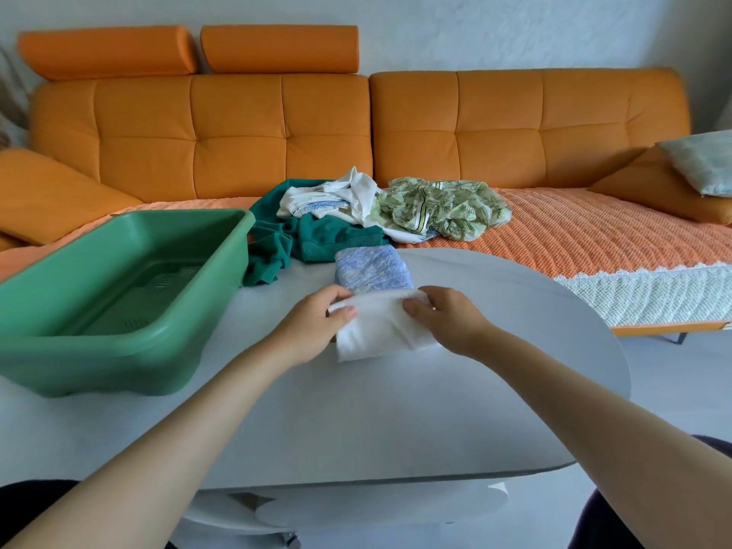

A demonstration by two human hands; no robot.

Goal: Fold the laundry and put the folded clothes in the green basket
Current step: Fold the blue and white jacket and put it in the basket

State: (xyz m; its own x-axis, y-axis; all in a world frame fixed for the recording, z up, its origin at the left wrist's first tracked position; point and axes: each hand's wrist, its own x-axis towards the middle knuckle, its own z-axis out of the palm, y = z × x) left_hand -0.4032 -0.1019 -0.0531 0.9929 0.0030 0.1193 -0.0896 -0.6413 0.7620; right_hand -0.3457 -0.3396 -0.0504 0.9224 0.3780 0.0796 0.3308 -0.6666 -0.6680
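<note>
A small white cloth (pixel 382 330) lies partly folded on the white table (pixel 396 422), its upper edge lifted. My left hand (pixel 313 326) pinches its left top corner and my right hand (pixel 447 318) pinches its right top corner. Just behind it rests a folded blue-and-white patterned piece (pixel 372 271). The green basket (pixel 119 342) stands on the table's left side, with nothing inside it. Unfolded laundry is heaped at the sofa's front edge: a dark green garment (pixel 293 235), white pieces (pixel 340 200) and a green leaf-print garment (pixel 439 208).
An orange sofa (pixel 515 124) with an orange woven cover (pixel 594 239) runs behind the table. An orange cushion (pixel 657 184) and a pale pillow (pixel 705 160) lie at the right. The table's rounded edge curves at the right, over a pale floor.
</note>
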